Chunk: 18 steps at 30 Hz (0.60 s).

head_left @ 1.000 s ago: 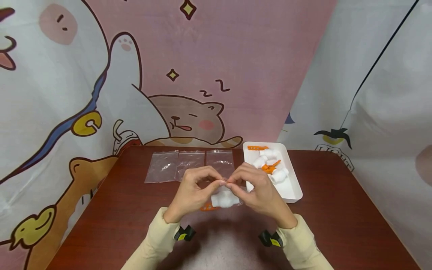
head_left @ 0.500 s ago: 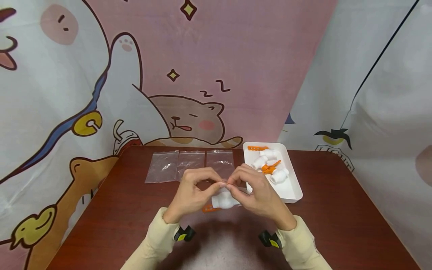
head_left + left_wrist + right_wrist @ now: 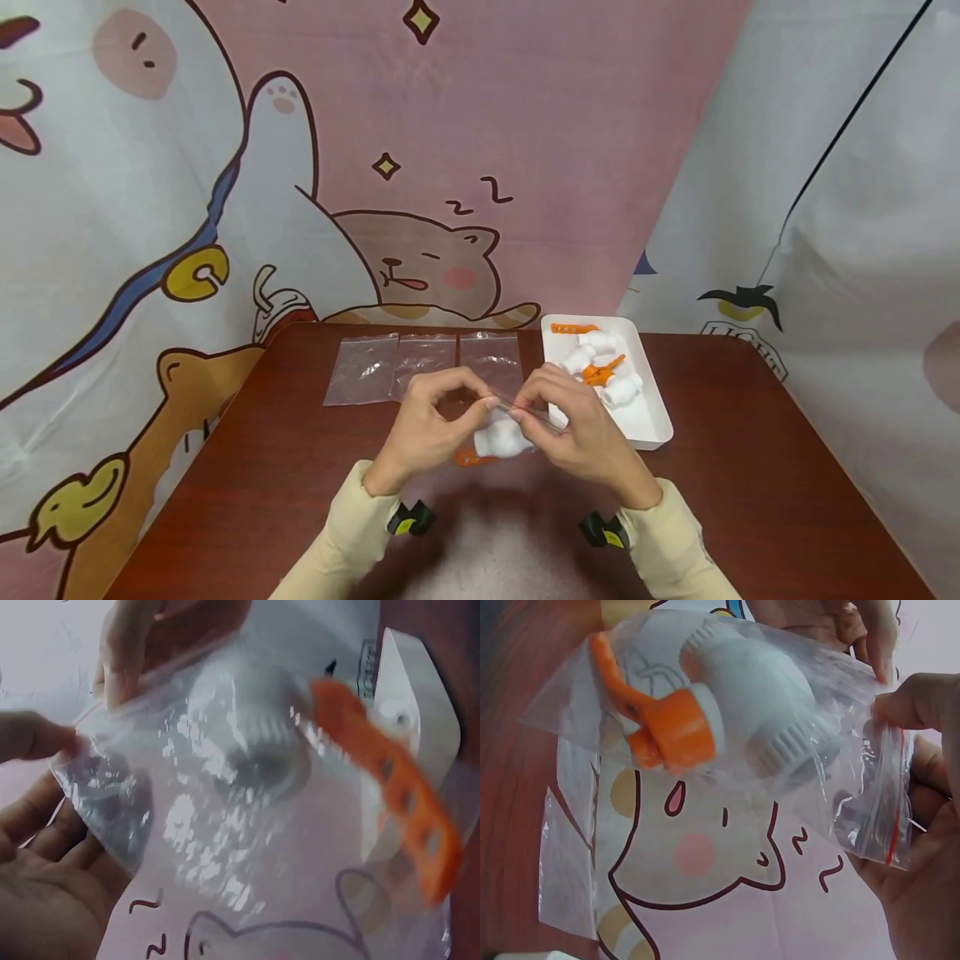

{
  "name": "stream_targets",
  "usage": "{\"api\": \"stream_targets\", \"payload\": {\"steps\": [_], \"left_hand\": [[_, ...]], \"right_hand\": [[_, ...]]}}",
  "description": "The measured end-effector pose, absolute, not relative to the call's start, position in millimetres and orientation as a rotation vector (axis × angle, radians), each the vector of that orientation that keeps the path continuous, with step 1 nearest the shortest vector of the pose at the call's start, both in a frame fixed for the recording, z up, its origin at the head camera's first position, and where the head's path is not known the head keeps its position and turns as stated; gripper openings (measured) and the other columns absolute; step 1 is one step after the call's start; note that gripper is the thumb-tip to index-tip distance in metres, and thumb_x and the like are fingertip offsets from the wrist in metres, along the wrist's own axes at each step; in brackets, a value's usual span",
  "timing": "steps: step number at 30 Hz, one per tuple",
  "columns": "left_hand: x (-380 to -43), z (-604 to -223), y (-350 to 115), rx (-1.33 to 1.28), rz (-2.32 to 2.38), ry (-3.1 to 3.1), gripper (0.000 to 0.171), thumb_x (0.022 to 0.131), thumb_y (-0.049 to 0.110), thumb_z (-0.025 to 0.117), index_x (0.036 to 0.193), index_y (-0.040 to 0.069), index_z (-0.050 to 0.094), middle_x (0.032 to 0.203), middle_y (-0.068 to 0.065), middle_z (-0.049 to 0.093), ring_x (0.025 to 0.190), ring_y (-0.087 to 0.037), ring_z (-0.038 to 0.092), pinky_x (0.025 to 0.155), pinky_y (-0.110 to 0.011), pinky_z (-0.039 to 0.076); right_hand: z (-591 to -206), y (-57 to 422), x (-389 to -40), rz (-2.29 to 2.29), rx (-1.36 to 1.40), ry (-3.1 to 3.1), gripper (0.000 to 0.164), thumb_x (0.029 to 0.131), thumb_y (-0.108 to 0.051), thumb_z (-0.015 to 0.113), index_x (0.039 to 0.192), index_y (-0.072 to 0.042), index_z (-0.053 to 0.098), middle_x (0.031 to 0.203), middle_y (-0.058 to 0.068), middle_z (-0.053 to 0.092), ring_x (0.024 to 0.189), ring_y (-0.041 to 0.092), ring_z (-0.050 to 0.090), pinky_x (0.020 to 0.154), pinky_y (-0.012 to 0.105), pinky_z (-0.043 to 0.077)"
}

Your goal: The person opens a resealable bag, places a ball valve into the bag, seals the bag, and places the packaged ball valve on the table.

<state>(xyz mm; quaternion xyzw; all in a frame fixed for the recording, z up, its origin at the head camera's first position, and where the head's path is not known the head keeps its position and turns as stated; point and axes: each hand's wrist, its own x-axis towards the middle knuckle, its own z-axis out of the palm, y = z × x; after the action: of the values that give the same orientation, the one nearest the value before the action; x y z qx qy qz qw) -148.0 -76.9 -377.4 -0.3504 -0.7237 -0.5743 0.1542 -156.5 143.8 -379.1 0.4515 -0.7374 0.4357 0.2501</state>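
Note:
A clear zip bag (image 3: 855, 810) with a red line along its mouth hangs between both hands. My left hand (image 3: 431, 421) pinches the mouth between thumb and fingers. A short way to its right, my right hand (image 3: 576, 423) pinches the same edge, its thumb (image 3: 919, 701) pressed on the plastic. Inside the bag lies a white plastic pipe fitting (image 3: 501, 438) with ribbed ends (image 3: 791, 746). Beside it in the bag is an orange lever handle (image 3: 394, 784) with a row of holes. The bag's lower part is close over the table in the head view.
A white tray (image 3: 652, 417) at the right holds several white fittings (image 3: 621, 389) and orange handles (image 3: 574, 329). Flat clear bags (image 3: 362, 371) lie in a row at the back of the brown table (image 3: 247, 500). A printed cloth (image 3: 570, 167) hangs behind.
The fingertips, almost together before, are now slightly apart, the right ones having shifted right along the bag's mouth. The bag and its contents swing a little.

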Motion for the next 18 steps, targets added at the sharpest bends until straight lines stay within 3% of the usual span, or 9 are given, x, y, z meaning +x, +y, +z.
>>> {"api": "stream_targets", "payload": {"steps": [6,18], "left_hand": [[-147.3,-375.1,-76.7,-1.084,-1.529,-2.184,0.002,0.094,0.014,0.075,0.093,0.016,0.076,0.085,0.002,0.073,0.075,-0.006,0.063,0.064,-0.025,0.056],[-147.0,-378.7,-72.1,-1.008,-1.652,-2.038,0.004,0.089,0.007,0.079,0.086,0.01,0.078,0.078,-0.006,0.074,0.069,-0.01,0.065,0.058,-0.024,0.056]], "right_hand": [[-375.6,142.2,-153.2,1.143,1.286,-2.056,0.021,0.086,0.001,0.074,0.089,-0.017,0.065,0.081,-0.011,0.056,0.077,0.006,0.049,0.069,0.017,0.041],[-379.5,147.8,-153.5,1.206,1.199,-2.056,0.023,0.085,0.002,0.076,0.09,-0.019,0.067,0.082,-0.013,0.06,0.08,0.005,0.053,0.072,0.019,0.045]]}}
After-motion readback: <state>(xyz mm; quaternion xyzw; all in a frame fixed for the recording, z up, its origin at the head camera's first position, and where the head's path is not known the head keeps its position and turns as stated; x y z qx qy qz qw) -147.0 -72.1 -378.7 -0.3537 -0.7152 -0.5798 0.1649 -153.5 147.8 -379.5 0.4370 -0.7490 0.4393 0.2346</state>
